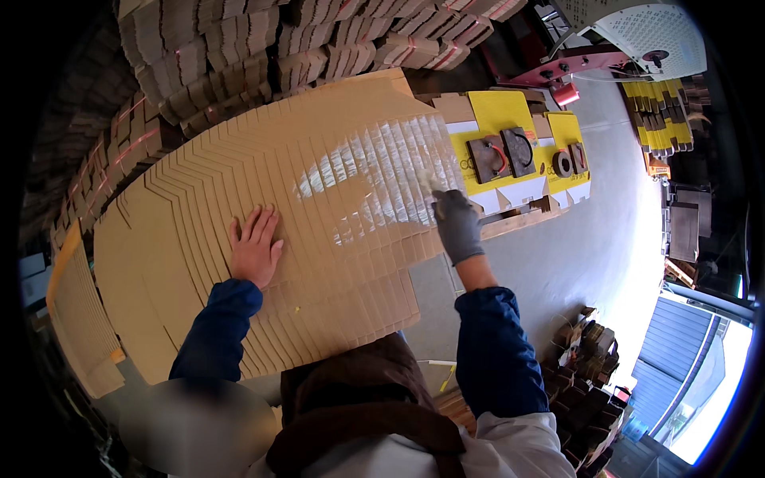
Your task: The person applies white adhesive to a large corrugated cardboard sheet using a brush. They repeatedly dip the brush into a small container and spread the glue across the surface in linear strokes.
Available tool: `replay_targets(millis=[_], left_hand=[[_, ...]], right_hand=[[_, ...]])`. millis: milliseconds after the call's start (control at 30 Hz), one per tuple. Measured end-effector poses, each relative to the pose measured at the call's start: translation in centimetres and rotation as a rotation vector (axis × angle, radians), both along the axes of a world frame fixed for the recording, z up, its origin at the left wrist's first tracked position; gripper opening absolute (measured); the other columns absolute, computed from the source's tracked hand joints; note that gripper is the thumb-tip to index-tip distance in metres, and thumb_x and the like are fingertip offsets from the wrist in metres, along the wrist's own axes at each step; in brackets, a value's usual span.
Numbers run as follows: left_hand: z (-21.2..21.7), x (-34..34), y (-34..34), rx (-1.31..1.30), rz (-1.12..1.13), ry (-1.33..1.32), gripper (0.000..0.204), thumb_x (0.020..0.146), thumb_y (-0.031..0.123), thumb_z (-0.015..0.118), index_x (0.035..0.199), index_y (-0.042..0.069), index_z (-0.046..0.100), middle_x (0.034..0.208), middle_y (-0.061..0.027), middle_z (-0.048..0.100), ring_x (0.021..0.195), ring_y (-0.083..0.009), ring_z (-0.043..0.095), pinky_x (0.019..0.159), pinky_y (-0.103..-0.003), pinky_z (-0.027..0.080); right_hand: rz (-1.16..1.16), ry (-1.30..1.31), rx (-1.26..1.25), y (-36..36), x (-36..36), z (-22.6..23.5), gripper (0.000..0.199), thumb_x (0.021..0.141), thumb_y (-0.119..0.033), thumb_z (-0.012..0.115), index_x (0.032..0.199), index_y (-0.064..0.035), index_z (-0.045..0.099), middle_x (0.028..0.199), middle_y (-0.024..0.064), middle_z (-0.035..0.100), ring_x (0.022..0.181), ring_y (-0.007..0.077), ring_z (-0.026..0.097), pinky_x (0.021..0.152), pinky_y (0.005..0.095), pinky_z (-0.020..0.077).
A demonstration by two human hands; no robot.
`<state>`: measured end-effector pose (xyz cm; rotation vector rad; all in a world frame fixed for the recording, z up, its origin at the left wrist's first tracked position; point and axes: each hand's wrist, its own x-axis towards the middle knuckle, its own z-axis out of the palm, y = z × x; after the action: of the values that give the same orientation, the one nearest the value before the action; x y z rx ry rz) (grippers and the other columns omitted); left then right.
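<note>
A fan of overlapping brown cardboard sheets (223, 191) lies in front of me, their edges stepped in narrow strips. My left hand (256, 247), bare, rests flat on the sheets left of the middle, fingers stretched out. At the right end my right hand (457, 225), in a dark grey glove, is closed round a pale brush (430, 182), blurred and mostly hidden by the fingers. The brush is over the strips, where a glossy wet coating (390, 167) shines in whitish streaks across several sheet edges.
Right of the fan, yellow-and-white flat cartons (498, 119) carry dark blocks with handles (488, 159) and a tape roll (562, 164). Bundled cardboard stacks (239, 64) rise behind. A machine (637, 40) stands far right; a heap of dark pieces (586, 358) lies on the floor lower right.
</note>
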<state>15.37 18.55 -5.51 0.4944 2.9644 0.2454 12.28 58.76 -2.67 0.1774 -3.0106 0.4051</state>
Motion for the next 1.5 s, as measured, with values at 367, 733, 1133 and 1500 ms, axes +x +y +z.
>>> replay_targets(millis=[367, 733, 1133, 1500], left_hand=[[0.3, 0.2, -0.1, -0.040, 0.027, -0.041, 0.057, 0.094, 0.027, 0.054, 0.146, 0.012, 0.038, 0.154, -0.0023, 0.035, 0.145, -0.0235, 0.026, 0.117, -0.056, 0.014], [0.0, 0.2, -0.3, -0.040, 0.032, -0.064, 0.057, 0.095, 0.022, 0.049, 0.149, 0.011, 0.035, 0.155, -0.0050, 0.033, 0.146, -0.0260, 0.024, 0.119, -0.054, 0.010], [-0.2, 0.2, -0.3, -0.050, 0.026, -0.058, 0.057, 0.094, 0.024, 0.052, 0.147, 0.012, 0.037, 0.155, -0.0029, 0.034, 0.145, -0.0241, 0.026, 0.118, -0.055, 0.013], [-0.3, 0.3, -0.3, -0.068, 0.020, -0.044, 0.059, 0.092, 0.023, 0.055, 0.147, 0.011, 0.038, 0.154, -0.0033, 0.036, 0.145, -0.0245, 0.027, 0.117, -0.055, 0.014]], right_hand=[[-0.141, -0.124, -0.162, 1.6, 3.7, 2.3, 0.020, 0.087, -0.012, 0.064, 0.107, -0.0068, 0.065, 0.106, 0.0158, 0.065, 0.089, 0.0343, 0.066, 0.075, 0.0429, 0.0554], [0.001, -0.139, -0.099, 2.3, 5.7, 3.4, 0.022, 0.084, -0.007, 0.058, 0.105, -0.0086, 0.064, 0.108, 0.0078, 0.063, 0.086, 0.0281, 0.066, 0.071, 0.0399, 0.0560], [0.174, -0.232, -0.079, 5.3, 6.6, 3.6, 0.020, 0.087, -0.007, 0.056, 0.105, -0.0097, 0.065, 0.115, 0.0091, 0.060, 0.094, 0.0312, 0.065, 0.081, 0.0426, 0.0551], [-0.051, -0.095, -0.115, 5.3, 4.5, 2.8, 0.017, 0.087, -0.009, 0.057, 0.103, -0.0084, 0.064, 0.111, 0.0110, 0.062, 0.090, 0.0317, 0.066, 0.075, 0.0435, 0.0558]])
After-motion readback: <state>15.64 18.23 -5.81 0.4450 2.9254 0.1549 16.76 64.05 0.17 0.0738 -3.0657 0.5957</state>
